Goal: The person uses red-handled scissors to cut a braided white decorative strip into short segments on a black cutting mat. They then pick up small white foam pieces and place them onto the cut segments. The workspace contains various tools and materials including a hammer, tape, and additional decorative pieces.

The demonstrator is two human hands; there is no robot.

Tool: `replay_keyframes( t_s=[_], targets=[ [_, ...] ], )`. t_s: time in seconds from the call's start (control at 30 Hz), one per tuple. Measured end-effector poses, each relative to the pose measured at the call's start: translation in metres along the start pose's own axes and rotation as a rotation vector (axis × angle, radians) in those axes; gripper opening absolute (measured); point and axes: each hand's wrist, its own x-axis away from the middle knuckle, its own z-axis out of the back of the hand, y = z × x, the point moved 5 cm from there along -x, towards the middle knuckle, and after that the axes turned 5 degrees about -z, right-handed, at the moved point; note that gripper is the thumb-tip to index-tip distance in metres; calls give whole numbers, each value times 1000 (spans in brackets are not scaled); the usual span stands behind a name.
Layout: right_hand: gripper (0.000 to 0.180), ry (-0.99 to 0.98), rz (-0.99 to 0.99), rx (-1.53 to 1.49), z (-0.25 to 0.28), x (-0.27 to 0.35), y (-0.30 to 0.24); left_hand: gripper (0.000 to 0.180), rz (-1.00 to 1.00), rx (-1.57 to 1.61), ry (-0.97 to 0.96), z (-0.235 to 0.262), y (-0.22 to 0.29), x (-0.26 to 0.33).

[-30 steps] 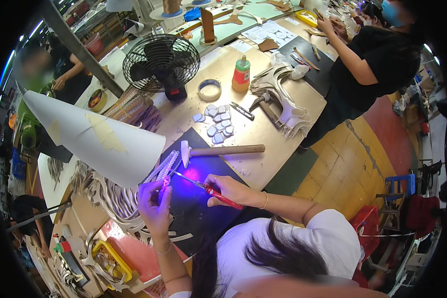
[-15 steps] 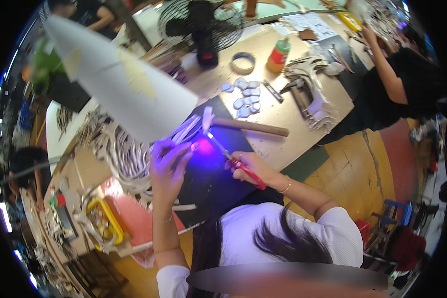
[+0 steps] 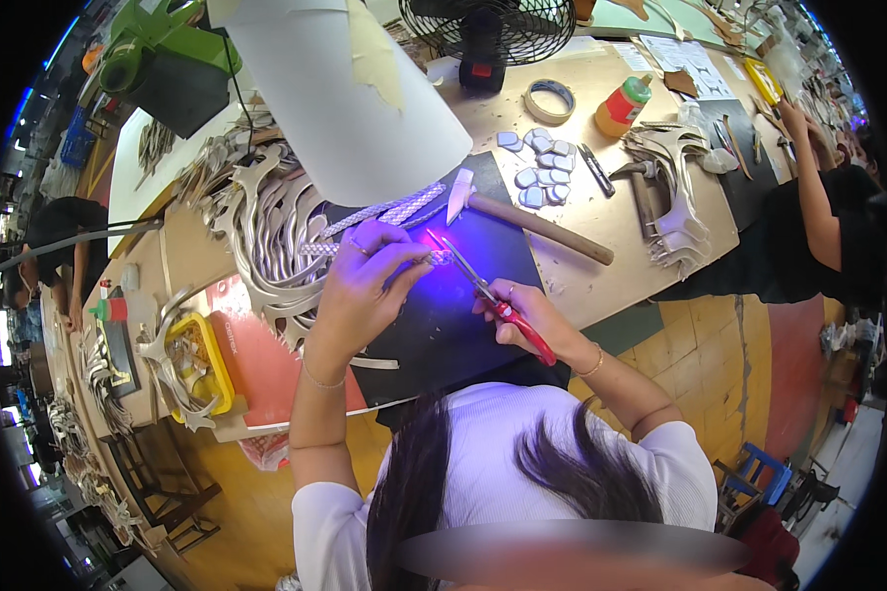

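My left hand pinches a pale braided strap between thumb and fingers, its short end sticking out to the right. Part of the strap shows again on the other side of the fingers. My right hand grips red-handled scissors. Their two thin blades point up and left, slightly apart, beside the strap's end; whether they touch it I cannot tell. A violet-pink glow washes over the end. More braided straps lie just beyond my left hand. A wooden-handled hammer rests on the dark mat.
A large white cone overhangs the table's far side. Pale curved strips pile up at the left, near a yellow tray. Small grey pieces, a tape roll, a bottle and a fan stand beyond. A co-worker is at right.
The scissors have come closer to my left hand, and their blades now lie beside the strap's end. The whole view has shifted, bringing the table lower and further right.
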Motion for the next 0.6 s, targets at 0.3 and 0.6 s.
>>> replay_keyframes(
  t_s=[0.3,0.6],
  targets=[
    [84,-21,-41,55,0,0,-1,15,-123,-134,-74,7,8,-3],
    [85,-58,-110,45,-4,7,-7,17,-168,-176,-156,8,16,-4]
  ],
)
